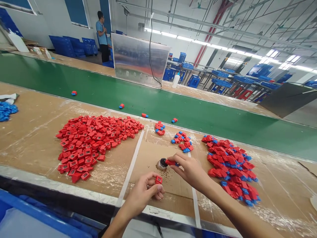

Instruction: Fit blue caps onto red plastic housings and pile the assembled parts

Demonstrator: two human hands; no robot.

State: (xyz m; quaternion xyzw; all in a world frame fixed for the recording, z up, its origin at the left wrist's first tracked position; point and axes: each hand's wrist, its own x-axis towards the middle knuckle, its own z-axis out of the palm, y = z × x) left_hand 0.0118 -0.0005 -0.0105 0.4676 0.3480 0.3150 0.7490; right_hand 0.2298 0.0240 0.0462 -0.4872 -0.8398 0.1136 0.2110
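My left hand [148, 187] is closed on a small red plastic block [158, 179] with a square opening, held just above the cardboard. Between the thumb and fingers of my right hand [184, 165] is a red-and-blue plastic piece [170, 162], its red end at the rim of a small round jar [162, 163] with a dark mouth. Whether it touches the jar I cannot tell. Brown specks lie around the jar on a cardboard sheet [146, 158]. To the left is a heap of red blocks [91, 138]; to the right, a pile of red-and-blue pieces [230, 165].
Beyond the worktable runs a green conveyor belt [104, 91] carrying several red-and-blue pieces. Small clusters of such pieces [182, 140] lie past the jar. Blue parts [7, 110] sit at far left, a blue bin [37, 215] below. A person [101, 33] stands in the background.
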